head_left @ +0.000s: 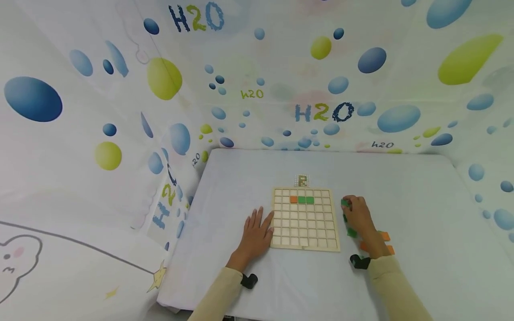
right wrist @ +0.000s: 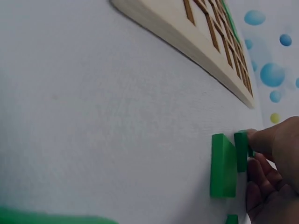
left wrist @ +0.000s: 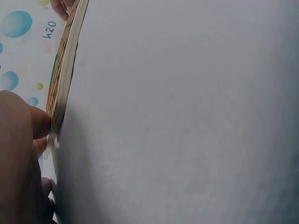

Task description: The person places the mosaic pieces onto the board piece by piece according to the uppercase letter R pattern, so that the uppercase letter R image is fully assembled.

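A square wooden grid board [head_left: 305, 229] lies on the table, with one orange tile [head_left: 294, 199] and two green tiles [head_left: 306, 200] side by side in its second row from the far edge. My left hand [head_left: 254, 234] rests on the cloth with spread fingers, its fingertips at the board's left edge. To the right of the board, my right hand [head_left: 358, 218] pinches a green tile [right wrist: 240, 151] between thumb and fingers. Another green tile [right wrist: 223, 168] stands close beside that one in the right wrist view. My right palm is hidden in the head view.
More green tiles [head_left: 351, 232] and several orange tiles [head_left: 384, 236] lie around my right forearm, partly covered by it. Beyond the board's far edge sits a small patterned card [head_left: 303, 180]. A white cloth [head_left: 241, 174] covers the table; printed curtains [head_left: 281, 67] surround it.
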A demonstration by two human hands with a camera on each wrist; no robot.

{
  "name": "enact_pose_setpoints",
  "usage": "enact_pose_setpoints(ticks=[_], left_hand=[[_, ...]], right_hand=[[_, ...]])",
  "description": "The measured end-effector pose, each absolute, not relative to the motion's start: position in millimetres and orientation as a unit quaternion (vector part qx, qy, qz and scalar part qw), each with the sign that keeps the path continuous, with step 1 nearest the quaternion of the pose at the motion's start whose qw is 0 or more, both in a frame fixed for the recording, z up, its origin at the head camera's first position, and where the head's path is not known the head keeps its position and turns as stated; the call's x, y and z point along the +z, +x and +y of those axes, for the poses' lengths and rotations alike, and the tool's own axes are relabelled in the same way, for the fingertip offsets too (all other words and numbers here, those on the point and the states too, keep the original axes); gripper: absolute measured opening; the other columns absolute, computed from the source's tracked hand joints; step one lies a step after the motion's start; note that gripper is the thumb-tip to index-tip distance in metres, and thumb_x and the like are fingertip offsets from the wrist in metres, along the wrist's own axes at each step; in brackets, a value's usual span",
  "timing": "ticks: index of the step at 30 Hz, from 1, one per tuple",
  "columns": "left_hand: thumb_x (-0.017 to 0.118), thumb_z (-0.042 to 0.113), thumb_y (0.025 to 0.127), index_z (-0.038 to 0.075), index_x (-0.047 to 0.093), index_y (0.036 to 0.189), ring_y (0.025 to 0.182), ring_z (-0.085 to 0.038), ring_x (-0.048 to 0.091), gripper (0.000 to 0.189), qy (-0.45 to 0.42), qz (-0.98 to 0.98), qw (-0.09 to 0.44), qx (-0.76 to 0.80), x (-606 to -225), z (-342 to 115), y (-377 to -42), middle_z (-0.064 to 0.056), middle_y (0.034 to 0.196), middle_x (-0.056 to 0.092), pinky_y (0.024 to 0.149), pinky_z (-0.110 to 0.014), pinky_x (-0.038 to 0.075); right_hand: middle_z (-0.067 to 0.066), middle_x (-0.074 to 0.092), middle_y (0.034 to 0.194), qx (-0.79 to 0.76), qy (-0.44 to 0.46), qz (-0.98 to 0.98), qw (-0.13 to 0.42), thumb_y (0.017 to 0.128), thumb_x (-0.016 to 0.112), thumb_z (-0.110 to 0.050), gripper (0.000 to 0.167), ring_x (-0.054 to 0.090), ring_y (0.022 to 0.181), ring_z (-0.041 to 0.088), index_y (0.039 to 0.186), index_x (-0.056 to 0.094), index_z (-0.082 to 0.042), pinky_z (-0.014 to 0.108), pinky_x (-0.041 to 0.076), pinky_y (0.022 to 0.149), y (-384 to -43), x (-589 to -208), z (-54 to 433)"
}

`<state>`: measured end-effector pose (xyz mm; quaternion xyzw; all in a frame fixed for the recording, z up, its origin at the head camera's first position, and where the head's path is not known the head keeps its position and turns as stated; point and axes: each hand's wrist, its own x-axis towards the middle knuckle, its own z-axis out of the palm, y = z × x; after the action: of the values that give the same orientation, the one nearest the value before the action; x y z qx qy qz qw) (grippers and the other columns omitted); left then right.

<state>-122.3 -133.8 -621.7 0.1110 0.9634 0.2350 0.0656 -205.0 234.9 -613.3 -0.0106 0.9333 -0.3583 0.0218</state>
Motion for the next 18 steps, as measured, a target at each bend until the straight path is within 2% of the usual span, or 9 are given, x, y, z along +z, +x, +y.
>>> enact_pose_setpoints(ticks=[4,9,15,18], left_hand=[[0.037,0.036,0.114,0.022,0.03,0.169,0.164,-0.041,0.007,0.057,0.111,0.962,0.068,0.238,-620,-135,-123,-0.017,0.177,0.012,0.128,-0.063,0.011],[0.039,0.033,0.113,0.02,0.034,0.167,0.163,-0.043,0.01,0.056,0.115,0.961,0.058,0.243,-618,-134,-123,-0.019,0.176,0.015,0.127,-0.065,0.013],[0.041,0.031,0.113,0.018,0.035,0.166,0.162,-0.045,0.012,0.056,0.119,0.959,0.055,0.251,-616,-134,-121,-0.021,0.175,0.018,0.126,-0.066,0.014],[0.041,0.03,0.112,0.016,0.036,0.166,0.161,-0.047,0.014,0.055,0.124,0.958,0.047,0.254,-617,-134,-121,-0.023,0.174,0.019,0.125,-0.068,0.015]], right_hand=[[0.033,0.052,0.123,-0.352,-0.015,0.936,-0.001,0.108,0.053,-0.01,0.031,0.057,0.109,0.047,0.13,0.057,0.012,0.06,0.049,0.092,-211,-615,230],[0.035,0.051,0.126,-0.354,-0.01,0.935,0.0,0.11,0.052,-0.012,0.034,0.057,0.113,0.051,0.131,0.055,0.014,0.064,0.048,0.094,-221,-614,219],[0.036,0.051,0.129,-0.391,-0.034,0.92,0.014,0.11,0.051,-0.012,0.037,0.056,0.117,0.051,0.134,0.052,0.016,0.063,0.048,0.098,-224,-608,203],[0.033,0.053,0.129,-0.384,-0.054,0.922,0.02,0.11,0.052,-0.013,0.036,0.056,0.118,0.048,0.135,0.054,0.013,0.063,0.046,0.1,-222,-608,194]])
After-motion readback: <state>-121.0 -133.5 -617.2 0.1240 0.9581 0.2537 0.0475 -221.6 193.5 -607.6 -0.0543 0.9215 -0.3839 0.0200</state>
